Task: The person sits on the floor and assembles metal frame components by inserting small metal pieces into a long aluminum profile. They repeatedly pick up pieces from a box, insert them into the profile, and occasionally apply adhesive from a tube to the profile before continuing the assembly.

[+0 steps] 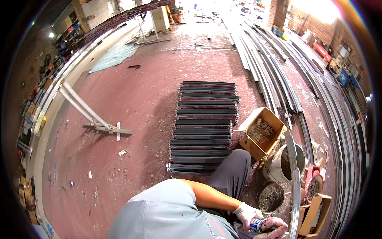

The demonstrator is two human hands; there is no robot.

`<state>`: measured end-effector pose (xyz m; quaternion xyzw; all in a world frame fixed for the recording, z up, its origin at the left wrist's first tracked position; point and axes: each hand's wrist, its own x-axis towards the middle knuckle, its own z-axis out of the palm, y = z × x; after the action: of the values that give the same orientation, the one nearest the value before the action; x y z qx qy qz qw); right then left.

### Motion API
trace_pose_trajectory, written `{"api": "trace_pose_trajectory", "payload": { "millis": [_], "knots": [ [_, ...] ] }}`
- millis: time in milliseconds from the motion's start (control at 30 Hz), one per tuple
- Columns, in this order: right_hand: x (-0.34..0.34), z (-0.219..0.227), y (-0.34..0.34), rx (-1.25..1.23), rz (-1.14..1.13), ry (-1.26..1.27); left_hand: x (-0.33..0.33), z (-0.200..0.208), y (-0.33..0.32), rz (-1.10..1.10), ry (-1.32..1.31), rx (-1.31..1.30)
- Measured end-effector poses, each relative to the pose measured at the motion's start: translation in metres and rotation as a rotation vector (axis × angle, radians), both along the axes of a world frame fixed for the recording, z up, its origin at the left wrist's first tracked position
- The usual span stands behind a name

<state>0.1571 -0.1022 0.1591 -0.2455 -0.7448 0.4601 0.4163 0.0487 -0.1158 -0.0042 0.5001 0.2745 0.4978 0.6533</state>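
A short cylinder with a blue and white label (pixel 256 224) lies between my two gloved hands at the lower right. My left hand (pixel 245 214), in a white glove, is closed around its near side. My right hand (pixel 275 227), in a stained glove, curls its fingers at the cylinder's other end; its lower part is cut off by the frame edge. What kind of thing the cylinder is, I cannot make out. Just right of my right hand runs a long silver metal profile (pixel 295 187). A round pan of small metal pieces (pixel 270 198) sits just beyond the hands.
A cardboard box of small parts (pixel 260 131), a dirty bucket (pixel 274 165), a red container (pixel 313 181) and an opened carton (pixel 316 215) crowd the right side. Dark metal bars (pixel 203 131) lie in a row ahead. Long profiles (pixel 262 59) stretch along the right; a metal stand (pixel 97 123) is left.
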Motion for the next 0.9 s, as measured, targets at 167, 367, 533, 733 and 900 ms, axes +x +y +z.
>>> {"api": "trace_pose_trajectory", "payload": {
  "millis": [167,367,533,733,900],
  "knots": [
    [0.005,0.012,-0.003,-0.083,-0.003,-0.116,0.007,-0.014,0.0,0.064,-0.049,0.061],
    [0.009,0.013,0.001,-0.262,0.13,-0.052,0.007,-0.014,-0.001,0.077,-0.014,0.071],
    [0.021,0.014,0.008,-0.463,0.234,-0.032,0.006,-0.02,-0.001,0.054,-0.009,0.062],
    [0.04,-0.01,0.023,-0.594,0.281,0.096,0.008,-0.017,-0.002,0.048,-0.019,0.028],
    [0.042,-0.017,0.021,-0.475,0.162,0.109,0.007,-0.011,0.003,0.006,0.053,0.025]
  ]
}}
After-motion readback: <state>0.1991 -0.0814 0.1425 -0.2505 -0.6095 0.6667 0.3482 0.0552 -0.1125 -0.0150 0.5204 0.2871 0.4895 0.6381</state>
